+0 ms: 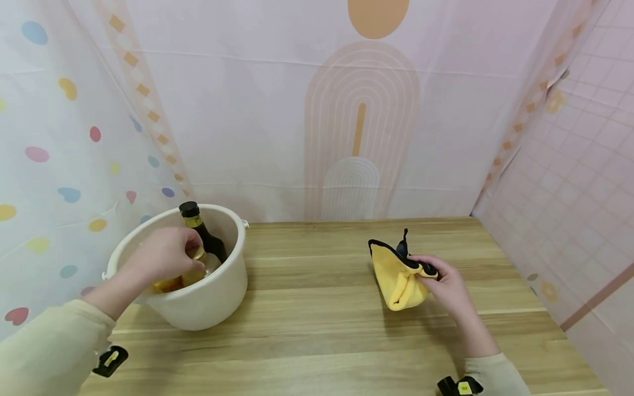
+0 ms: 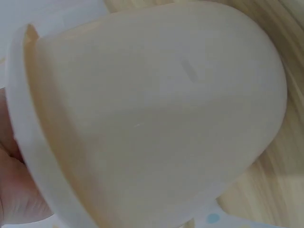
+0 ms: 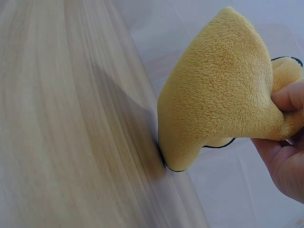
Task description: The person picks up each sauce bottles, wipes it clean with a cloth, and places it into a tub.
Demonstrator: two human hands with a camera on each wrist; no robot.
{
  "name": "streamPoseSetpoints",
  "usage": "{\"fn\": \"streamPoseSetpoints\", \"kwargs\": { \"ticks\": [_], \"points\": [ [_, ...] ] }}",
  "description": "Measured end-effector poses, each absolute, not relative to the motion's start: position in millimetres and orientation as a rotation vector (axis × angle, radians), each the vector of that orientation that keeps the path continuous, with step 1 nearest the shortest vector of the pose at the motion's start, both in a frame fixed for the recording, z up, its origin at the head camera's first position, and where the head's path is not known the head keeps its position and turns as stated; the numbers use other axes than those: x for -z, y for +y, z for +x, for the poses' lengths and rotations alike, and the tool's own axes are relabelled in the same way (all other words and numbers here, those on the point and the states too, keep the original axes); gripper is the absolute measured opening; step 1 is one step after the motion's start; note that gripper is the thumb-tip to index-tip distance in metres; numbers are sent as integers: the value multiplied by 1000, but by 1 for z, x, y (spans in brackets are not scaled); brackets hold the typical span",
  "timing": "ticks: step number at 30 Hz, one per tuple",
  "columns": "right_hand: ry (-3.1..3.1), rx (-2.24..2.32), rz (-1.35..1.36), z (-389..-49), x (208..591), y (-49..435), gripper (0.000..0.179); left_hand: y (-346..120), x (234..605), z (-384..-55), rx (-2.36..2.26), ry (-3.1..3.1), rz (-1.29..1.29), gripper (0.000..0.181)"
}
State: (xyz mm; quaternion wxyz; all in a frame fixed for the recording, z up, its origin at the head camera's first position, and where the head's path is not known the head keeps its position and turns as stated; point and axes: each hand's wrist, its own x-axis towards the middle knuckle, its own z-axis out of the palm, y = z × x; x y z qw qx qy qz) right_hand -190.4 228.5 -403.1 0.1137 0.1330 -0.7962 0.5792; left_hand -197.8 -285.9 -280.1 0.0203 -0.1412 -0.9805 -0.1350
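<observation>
My left hand (image 1: 165, 253) reaches over the rim of a white bucket (image 1: 213, 302) and pinches the gold-coloured lid (image 1: 199, 254) of a clear container inside it. Beside those fingers leans a dark bottle (image 1: 214, 245) with a black cap. The left wrist view is mostly filled by the bucket's outer wall (image 2: 156, 104), which hides what the hand holds. My right hand (image 1: 448, 289) grips a yellow cloth (image 1: 398, 283) with black edging, bunched and hanging above the table. In the right wrist view, thumb and fingers pinch the cloth (image 3: 218, 85) at one side.
A wood-grain table (image 1: 307, 308) carries the bucket at its left. Patterned curtains (image 1: 247, 121) hang behind the table and along both sides. Something amber-coloured (image 1: 169, 284) lies low inside the bucket, partly hidden by the left hand.
</observation>
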Motion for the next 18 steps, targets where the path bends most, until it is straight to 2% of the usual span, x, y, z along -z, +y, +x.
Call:
{"fn": "streamPoseSetpoints", "kwargs": {
  "ticks": [8,18],
  "points": [
    [-2345,-1702,362,-191,403,229,31,-283,290,-198,446,-3041,-444,28],
    [-2356,-1710,362,-190,403,228,32,-285,289,-199,405,-3093,-507,34]
  ]
}}
